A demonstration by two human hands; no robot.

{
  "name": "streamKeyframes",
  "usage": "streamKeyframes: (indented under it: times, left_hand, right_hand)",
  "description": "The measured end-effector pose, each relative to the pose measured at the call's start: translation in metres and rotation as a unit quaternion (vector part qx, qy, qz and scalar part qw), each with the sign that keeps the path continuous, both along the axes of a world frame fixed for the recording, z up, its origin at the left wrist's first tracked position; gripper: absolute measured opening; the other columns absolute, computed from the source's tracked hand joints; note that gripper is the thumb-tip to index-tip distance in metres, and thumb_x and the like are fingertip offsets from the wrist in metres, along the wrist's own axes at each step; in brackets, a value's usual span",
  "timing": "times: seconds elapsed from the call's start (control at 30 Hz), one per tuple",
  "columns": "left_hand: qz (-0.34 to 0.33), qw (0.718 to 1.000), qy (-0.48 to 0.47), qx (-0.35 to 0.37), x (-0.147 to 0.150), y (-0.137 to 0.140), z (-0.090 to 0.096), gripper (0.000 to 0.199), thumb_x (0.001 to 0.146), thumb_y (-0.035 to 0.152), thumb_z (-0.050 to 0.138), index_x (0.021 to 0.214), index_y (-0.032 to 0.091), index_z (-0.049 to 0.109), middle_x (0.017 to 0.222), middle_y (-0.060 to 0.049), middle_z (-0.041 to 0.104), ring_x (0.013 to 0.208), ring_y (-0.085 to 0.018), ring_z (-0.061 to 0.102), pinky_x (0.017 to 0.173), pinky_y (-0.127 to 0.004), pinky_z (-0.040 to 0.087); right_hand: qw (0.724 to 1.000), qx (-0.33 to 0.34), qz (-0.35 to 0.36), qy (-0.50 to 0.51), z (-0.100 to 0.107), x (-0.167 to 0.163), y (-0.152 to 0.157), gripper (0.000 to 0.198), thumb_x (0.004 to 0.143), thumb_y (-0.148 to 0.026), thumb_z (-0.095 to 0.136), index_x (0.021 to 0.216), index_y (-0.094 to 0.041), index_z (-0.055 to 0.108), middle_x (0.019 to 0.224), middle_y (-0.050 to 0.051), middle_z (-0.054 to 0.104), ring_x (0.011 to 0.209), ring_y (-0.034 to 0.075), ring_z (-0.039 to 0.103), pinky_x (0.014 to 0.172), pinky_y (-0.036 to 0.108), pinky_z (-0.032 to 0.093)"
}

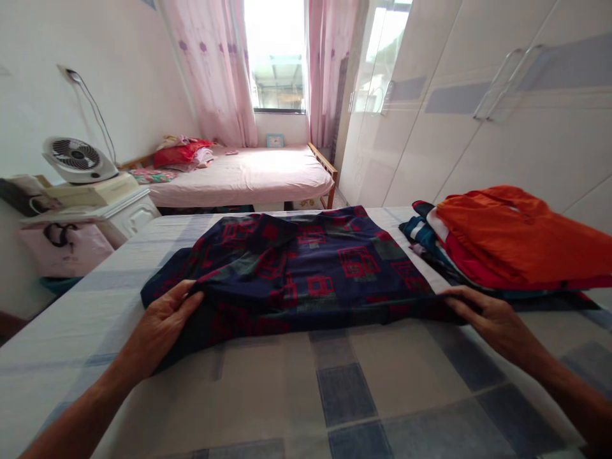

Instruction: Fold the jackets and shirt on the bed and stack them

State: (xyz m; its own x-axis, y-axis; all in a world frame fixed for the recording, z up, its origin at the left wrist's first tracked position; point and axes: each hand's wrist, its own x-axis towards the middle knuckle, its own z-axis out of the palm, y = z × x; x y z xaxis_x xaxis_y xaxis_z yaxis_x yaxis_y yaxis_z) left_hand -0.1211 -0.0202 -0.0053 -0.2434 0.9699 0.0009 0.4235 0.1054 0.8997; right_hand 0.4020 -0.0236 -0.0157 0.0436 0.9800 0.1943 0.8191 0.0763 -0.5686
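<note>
Navy cloth with a red geometric print (329,261) lies on the white-and-blue checked bedsheet (268,389); our bare left hand (167,319) and bare right hand (488,313) pinch its near edge. We do best drawing both grips evenly apart, edge straight, creases flattened.

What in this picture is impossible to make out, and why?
All in the head view:
Dark patterned cloth: its underside is hidden by its upper side.
Stacked clothes: mostly covered by the orange garment.
Pink bag: its print is too small to read.
Window: glare washes out its upper part.
Left forearm: cut off by the bottom edge.
</note>
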Motion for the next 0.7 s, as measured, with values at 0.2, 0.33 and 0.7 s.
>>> streamKeyframes:
  times: [0.2,0.33,0.7]
  left_hand:
    - [-0.021,0.991,0.127,0.046,-0.007,0.070,0.012,0.049,0.077,0.053,0.049,0.110,0.018,0.058,0.080,0.001,0.066,0.068,-0.016,0.060,0.063,-0.026,0.048]
    - [-0.019,0.986,0.162,-0.045,-0.030,0.086,0.000,0.056,0.071,0.062,0.049,0.097,0.015,0.063,0.077,-0.006,0.069,0.074,-0.023,0.064,0.064,-0.030,0.048]
    - [-0.024,0.970,0.244,-0.006,-0.048,0.042,-0.037,0.056,0.075,0.047,0.048,0.124,0.020,0.052,0.095,-0.006,0.068,0.086,-0.025,0.064,0.076,-0.033,0.049]
  right_hand:
    - [0.999,0.037,0.007,-0.010,0.011,-0.012,0.090,0.033,0.080,-0.048,0.050,0.096,-0.023,0.065,0.090,0.006,0.069,0.079,0.023,0.063,0.068,0.031,0.047]
    - [0.999,-0.013,-0.038,0.033,-0.020,-0.015,0.124,0.047,0.078,-0.052,0.049,0.107,-0.017,0.061,0.097,0.010,0.068,0.087,0.025,0.064,0.077,0.036,0.048]
    - [0.990,0.117,-0.072,-0.037,-0.025,-0.022,0.118,0.049,0.080,-0.037,0.052,0.125,-0.020,0.050,0.107,0.008,0.065,0.093,0.025,0.062,0.082,0.036,0.047]
